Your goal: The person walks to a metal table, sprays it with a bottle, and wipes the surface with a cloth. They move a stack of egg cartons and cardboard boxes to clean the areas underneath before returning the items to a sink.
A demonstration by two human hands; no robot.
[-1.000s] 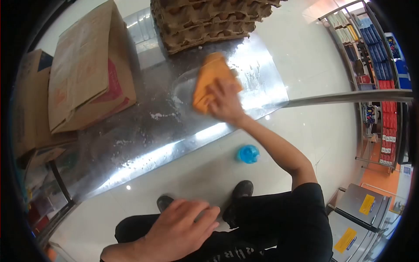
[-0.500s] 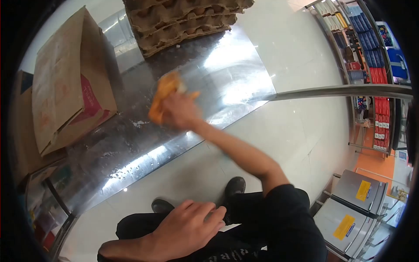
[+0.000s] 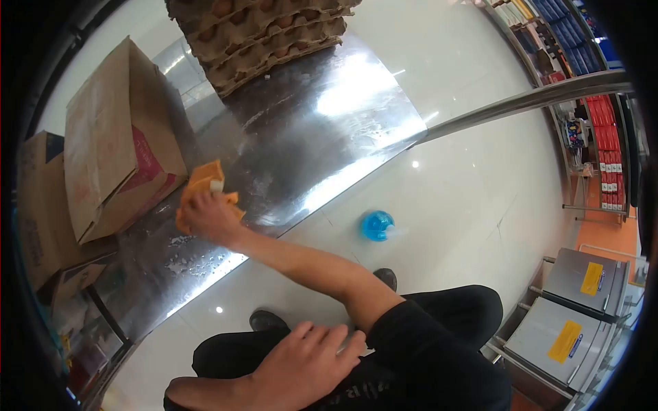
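My right hand (image 3: 209, 216) presses an orange cloth (image 3: 200, 179) onto a shiny steel table top (image 3: 308, 130), close to its front edge and beside a brown cardboard box (image 3: 113, 157). White foam streaks lie on the steel just below the cloth. My arm reaches across to the left. My left hand (image 3: 301, 366) rests flat on my thigh, fingers spread, holding nothing.
Stacked egg trays (image 3: 257, 34) stand at the table's far end. More cardboard boxes (image 3: 38, 205) sit at the left. A blue-capped bottle (image 3: 377, 225) stands on the white floor by my shoes. Store shelves (image 3: 603, 151) and steel cabinets (image 3: 569, 308) are at right.
My right hand has swept the orange cloth from the middle of the steel top leftward and toward the front edge, ending beside the brown box. My left hand stayed on my thigh.
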